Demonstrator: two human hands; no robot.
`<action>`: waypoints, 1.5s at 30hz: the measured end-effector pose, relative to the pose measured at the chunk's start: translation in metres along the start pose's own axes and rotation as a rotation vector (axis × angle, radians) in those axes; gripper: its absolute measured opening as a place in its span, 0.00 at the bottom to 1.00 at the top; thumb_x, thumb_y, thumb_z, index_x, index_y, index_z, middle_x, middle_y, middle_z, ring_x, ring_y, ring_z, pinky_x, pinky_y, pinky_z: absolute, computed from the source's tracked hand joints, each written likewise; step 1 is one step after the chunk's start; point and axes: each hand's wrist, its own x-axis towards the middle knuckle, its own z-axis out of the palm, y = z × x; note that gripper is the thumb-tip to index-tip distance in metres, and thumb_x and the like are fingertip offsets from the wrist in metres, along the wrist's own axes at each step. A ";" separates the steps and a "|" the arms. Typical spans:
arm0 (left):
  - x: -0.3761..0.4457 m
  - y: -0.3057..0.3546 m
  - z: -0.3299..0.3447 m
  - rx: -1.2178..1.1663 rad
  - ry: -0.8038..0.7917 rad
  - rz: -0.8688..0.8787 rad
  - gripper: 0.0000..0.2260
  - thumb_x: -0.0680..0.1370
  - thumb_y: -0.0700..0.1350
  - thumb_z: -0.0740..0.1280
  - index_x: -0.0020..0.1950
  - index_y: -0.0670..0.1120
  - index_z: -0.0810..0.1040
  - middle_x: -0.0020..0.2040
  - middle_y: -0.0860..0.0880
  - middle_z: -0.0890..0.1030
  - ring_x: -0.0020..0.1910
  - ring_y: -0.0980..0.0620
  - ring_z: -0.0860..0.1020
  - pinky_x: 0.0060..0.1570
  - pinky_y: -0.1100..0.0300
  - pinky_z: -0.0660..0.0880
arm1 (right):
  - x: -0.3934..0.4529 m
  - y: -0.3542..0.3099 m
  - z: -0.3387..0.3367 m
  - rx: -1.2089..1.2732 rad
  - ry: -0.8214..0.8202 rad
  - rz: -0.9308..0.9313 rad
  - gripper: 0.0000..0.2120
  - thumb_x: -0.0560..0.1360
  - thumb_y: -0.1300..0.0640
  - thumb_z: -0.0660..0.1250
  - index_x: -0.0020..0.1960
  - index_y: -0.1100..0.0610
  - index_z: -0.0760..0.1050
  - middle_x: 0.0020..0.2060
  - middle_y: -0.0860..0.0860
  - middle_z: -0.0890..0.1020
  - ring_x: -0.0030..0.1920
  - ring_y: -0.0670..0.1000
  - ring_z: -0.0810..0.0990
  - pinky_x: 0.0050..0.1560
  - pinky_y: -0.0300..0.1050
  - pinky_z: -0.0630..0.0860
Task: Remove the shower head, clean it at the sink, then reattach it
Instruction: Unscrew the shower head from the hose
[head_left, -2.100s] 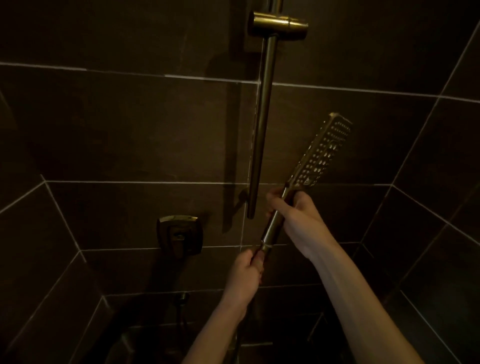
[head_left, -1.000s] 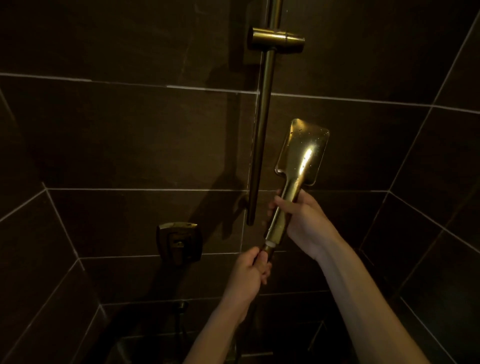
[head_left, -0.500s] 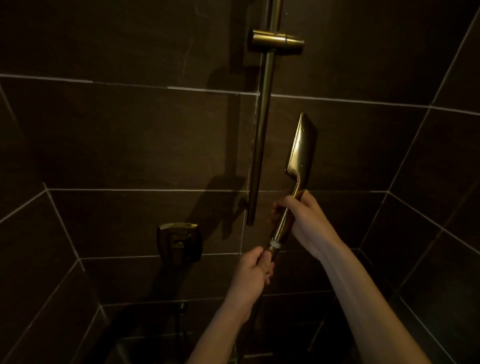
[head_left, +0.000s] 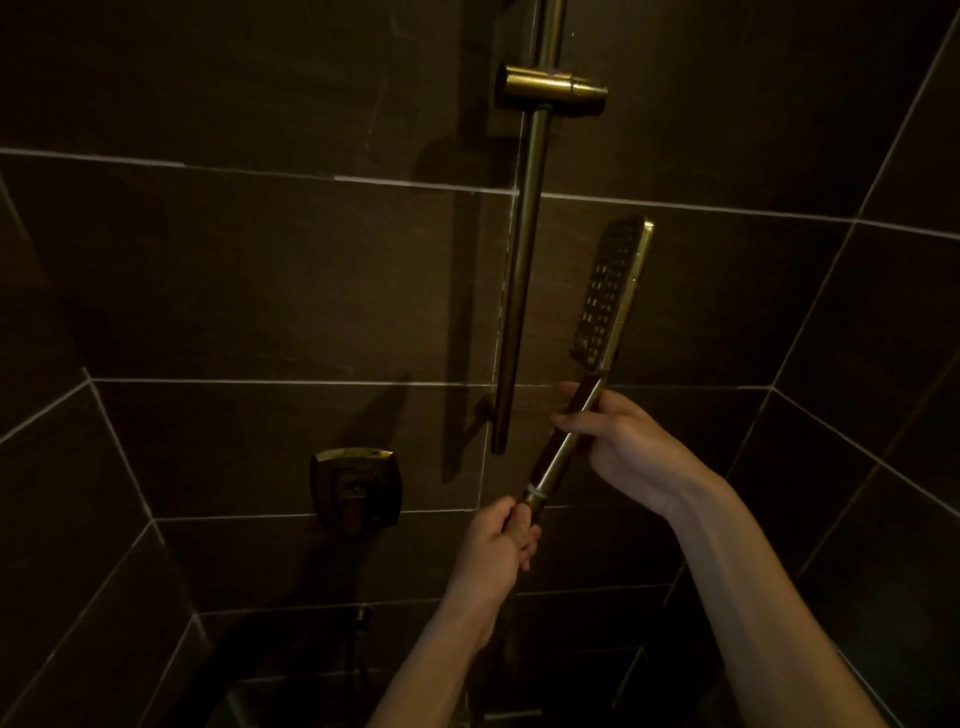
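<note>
Hands clamped on one piece: right hand (head_left: 623, 447) pinches the handle just under the spray plate, left hand (head_left: 498, 545) grips the coupling at the handle's foot. Shower head (head_left: 613, 296) is off its slider bracket (head_left: 550, 93), held tilted beside the rail (head_left: 519, 312), plate up, above both hands. Likely rigid metal, moderately heavy, slick if wet; best taken on the handle, not the nozzle face. Pale ring (head_left: 532, 488) shows just above the left fingers.

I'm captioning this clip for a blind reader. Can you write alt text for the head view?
Two bare hands hold a brass shower head off its holder: right hand on the handle, left hand gripping its base. Behind stands a slide rail on dark tiles.
</note>
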 end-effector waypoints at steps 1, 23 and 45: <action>0.000 0.001 -0.001 -0.009 0.006 0.001 0.12 0.85 0.42 0.57 0.64 0.44 0.76 0.39 0.50 0.75 0.35 0.58 0.72 0.37 0.63 0.70 | -0.001 0.000 -0.001 0.002 -0.013 -0.014 0.22 0.70 0.61 0.73 0.62 0.54 0.74 0.56 0.53 0.83 0.58 0.51 0.81 0.58 0.46 0.72; 0.014 0.006 -0.009 -0.014 0.021 0.022 0.10 0.85 0.44 0.58 0.59 0.48 0.78 0.40 0.50 0.75 0.37 0.56 0.73 0.39 0.62 0.72 | 0.013 0.010 0.016 0.217 0.112 -0.161 0.20 0.73 0.62 0.73 0.63 0.57 0.72 0.44 0.49 0.87 0.49 0.48 0.86 0.43 0.39 0.82; 0.019 0.009 -0.016 0.003 0.021 0.033 0.12 0.85 0.45 0.57 0.66 0.48 0.75 0.40 0.51 0.75 0.36 0.57 0.72 0.39 0.61 0.71 | 0.009 -0.004 0.012 -0.028 0.061 -0.172 0.12 0.81 0.65 0.62 0.64 0.63 0.71 0.51 0.59 0.83 0.55 0.58 0.84 0.52 0.50 0.82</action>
